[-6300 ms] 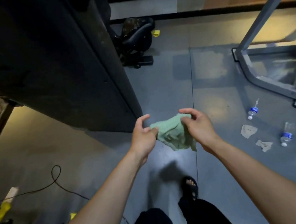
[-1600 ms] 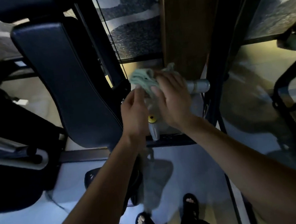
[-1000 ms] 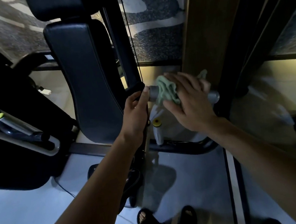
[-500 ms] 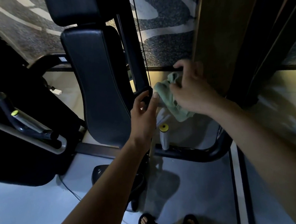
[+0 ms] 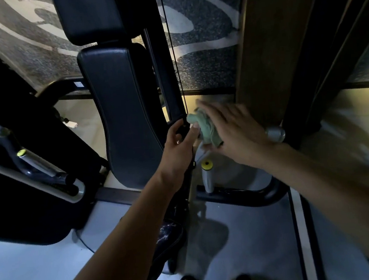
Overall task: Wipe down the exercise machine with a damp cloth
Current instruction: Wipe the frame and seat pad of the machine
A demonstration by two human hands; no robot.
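The crumpled pale-green cloth [image 5: 207, 128] lies bunched on the exercise machine's silver horizontal bar [image 5: 275, 133], just beside the black upright frame post [image 5: 169, 91]. The right hand [image 5: 235, 134], motion-blurred, presses on the cloth with fingers spread and nearly straight. The left hand [image 5: 179, 142] curls round the post. A black padded backrest [image 5: 128, 113] stands to the left.

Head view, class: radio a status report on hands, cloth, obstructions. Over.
Left hand grips black upright. Right hand presses green cloth onto grey bar. Yellow-capped handle below, not touching.
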